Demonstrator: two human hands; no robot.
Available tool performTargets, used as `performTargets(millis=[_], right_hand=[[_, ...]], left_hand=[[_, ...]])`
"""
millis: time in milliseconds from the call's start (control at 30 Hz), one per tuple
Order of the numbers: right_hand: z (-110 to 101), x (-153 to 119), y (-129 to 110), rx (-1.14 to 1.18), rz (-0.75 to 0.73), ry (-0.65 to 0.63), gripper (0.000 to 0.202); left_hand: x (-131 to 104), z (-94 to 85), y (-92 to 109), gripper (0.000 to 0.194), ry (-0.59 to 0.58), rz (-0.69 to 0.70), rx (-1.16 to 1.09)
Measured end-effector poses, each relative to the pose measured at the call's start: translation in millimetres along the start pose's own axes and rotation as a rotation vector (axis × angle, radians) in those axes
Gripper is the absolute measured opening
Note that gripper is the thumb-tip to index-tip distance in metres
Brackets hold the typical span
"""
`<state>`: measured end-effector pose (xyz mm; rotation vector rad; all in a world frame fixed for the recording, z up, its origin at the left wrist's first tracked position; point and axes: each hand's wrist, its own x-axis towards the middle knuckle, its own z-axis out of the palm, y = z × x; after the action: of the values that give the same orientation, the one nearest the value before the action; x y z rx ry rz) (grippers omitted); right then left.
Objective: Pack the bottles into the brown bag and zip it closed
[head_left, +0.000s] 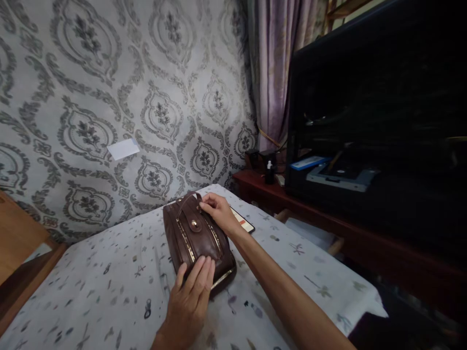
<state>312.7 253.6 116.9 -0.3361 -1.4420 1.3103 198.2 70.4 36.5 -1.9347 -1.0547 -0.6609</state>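
Note:
A dark brown leather bag with gold zippers lies on the patterned white cloth. A carry strap arches over its far end, and a tab with a gold clasp sits at mid-top. My left hand rests on the bag's near end, fingers stretched out and flat. At the far end of the right-hand top zipper, my right hand has thumb and fingertips pinched together on the zipper pull, which the fingers mostly hide. Another zipper runs along the near edge.
Just right of the bag lies a phone with a lit screen. A dark red wooden cabinet carries a large black screen and a small dark bottle. An open drawer juts out below. Wooden furniture stands left.

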Motion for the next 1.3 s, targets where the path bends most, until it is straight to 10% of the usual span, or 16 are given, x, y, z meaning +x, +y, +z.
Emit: performTargets(millis=[1300], right_hand=[[-2,8,-1,0.121,0.09,-0.028,0.038]], left_hand=[[2,-1.3,-1,0.045,0.01,-0.002,-0.007]])
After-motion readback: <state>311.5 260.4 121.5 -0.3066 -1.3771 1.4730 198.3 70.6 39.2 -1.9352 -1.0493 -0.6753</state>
